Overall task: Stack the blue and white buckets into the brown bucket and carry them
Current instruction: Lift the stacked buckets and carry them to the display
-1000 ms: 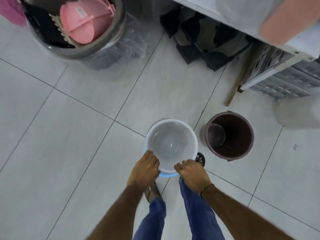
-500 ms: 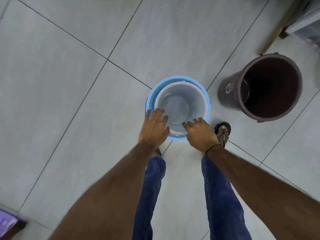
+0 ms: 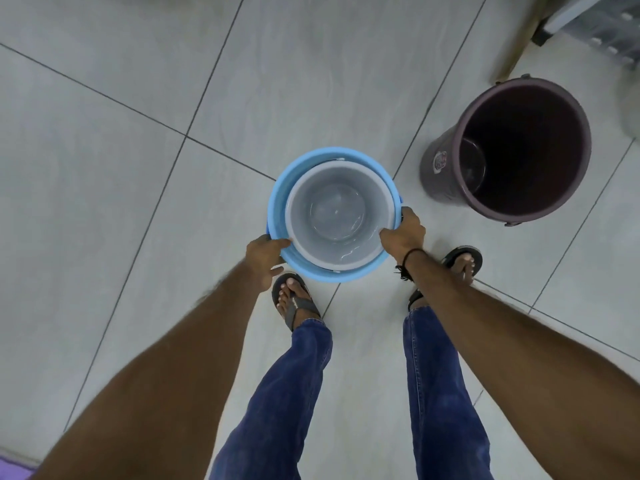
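Note:
The white bucket (image 3: 337, 206) sits nested inside the blue bucket (image 3: 280, 188), straight in front of my feet. My left hand (image 3: 265, 259) grips the blue rim at its near left side. My right hand (image 3: 403, 233) grips the rim at the near right, fingers curled over the edge. The brown bucket (image 3: 446, 171) stands upright on the tiled floor to the right of the pair, a short gap away, with a small clear container (image 3: 472, 164) inside it.
Grey floor tiles (image 3: 138, 202) spread to the left and ahead. A wooden stick (image 3: 519, 39) and a plastic crate (image 3: 595, 26) stand at the top right corner. My sandalled feet (image 3: 294, 299) are just behind the buckets. A purple object (image 3: 14, 469) shows at the bottom left.
My hands moved from the near rim of the white bucket out to the two sides of the blue rim and closed on it. The view has shifted closer.

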Tool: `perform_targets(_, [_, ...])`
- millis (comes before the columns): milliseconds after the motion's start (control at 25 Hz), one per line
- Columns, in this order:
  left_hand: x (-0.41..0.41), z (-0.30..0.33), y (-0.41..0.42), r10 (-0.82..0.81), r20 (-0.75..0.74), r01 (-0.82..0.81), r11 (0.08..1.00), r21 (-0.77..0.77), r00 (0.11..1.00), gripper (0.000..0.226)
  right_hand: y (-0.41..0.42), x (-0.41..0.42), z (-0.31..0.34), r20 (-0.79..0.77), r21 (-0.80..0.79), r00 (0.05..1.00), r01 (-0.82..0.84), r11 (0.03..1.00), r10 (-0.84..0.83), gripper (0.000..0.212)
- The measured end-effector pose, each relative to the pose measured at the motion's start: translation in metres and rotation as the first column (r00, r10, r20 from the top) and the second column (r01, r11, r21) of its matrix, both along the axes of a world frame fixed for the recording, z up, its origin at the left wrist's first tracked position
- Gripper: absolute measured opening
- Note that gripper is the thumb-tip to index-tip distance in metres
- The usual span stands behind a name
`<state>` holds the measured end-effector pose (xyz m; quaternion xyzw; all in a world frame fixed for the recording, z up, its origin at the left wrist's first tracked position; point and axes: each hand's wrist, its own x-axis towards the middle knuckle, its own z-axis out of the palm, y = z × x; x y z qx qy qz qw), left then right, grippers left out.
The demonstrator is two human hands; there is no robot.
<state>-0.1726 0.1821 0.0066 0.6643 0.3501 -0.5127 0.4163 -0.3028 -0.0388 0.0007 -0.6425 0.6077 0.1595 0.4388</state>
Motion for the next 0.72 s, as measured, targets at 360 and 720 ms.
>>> perform_targets(360, [0.028,0.100,-0.031,-0.040,0.145,0.062,0.986,-0.153,0.989,0.057,-0.068,0.039,0.080,0.112,0.028,0.994,0.002,1.000,-0.005,0.036])
perform_targets(720, [0.032,0.239,-0.196,-0.120,0.417,0.253,0.926,-0.279,0.901,0.047,-0.220,0.003,0.235,0.245,0.007,0.946,0.217,0.976,-0.212,0.038])
